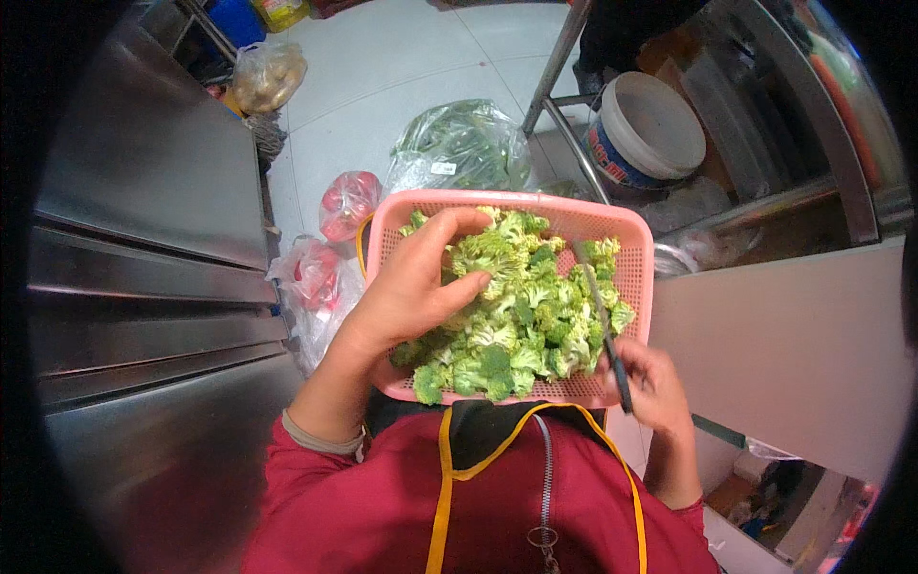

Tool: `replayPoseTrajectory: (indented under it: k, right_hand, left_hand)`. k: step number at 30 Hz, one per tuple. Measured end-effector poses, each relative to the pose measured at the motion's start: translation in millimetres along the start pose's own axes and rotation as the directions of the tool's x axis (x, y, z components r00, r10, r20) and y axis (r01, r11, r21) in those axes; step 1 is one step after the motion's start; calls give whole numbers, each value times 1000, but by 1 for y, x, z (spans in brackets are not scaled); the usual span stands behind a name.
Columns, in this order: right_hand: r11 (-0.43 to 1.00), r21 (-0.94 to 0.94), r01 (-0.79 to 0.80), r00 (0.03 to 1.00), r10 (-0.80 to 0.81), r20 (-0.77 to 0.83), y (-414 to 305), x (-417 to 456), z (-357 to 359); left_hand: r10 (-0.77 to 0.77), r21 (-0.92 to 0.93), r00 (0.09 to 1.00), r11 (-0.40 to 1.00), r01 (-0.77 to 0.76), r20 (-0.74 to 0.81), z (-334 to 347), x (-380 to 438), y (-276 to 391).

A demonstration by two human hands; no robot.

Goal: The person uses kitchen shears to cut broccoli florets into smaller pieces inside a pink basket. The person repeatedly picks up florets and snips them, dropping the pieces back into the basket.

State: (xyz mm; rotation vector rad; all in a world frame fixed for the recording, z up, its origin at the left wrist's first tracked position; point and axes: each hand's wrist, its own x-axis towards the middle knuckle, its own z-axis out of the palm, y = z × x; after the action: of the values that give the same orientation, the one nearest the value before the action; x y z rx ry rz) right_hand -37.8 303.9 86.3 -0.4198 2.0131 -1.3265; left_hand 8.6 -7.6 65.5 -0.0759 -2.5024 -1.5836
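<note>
A pink plastic basket with perforated walls sits before me, against my body, holding many cut broccoli florets. My left hand reaches over its left side, thumb and fingers curved around a larger broccoli piece with a pale green, branching underside. At the right rim my right hand grips a knife by its dark handle. The narrow knife blade points away from me over the florets at the right, apart from the piece in my left hand.
Beyond the basket, a clear plastic bag of green vegetables lies on the tiled floor. Bags with red contents are to the left, beside a stainless steel cabinet. A white bucket and metal table leg stand right; a person's shoe shows behind.
</note>
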Motion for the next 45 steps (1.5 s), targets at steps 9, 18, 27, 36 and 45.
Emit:
replayPoseTrajectory:
  k: [9, 18, 27, 36, 45]
  right_hand:
    - [999, 39, 32, 955, -42, 293, -7, -4, 7]
    - [996, 66, -68, 971, 51, 232, -14, -4, 14]
    - [990, -139, 28, 991, -9, 131, -25, -9, 7]
    - [956, -283, 70, 997, -57, 51, -23, -3, 11]
    - [929, -360, 88, 995, -63, 83, -20, 4, 11]
  left_hand:
    - [-162, -871, 985, 471, 137, 67, 32, 5, -7]
    - [-196, -930, 977, 336, 147, 83, 37, 7, 14]
    - [-166, -784, 986, 609, 122, 24, 32, 7, 16]
    - [-109, -685, 992, 727, 39, -59, 34, 6, 9]
    - [-19, -260, 1000, 966, 16, -9, 28, 7, 9]
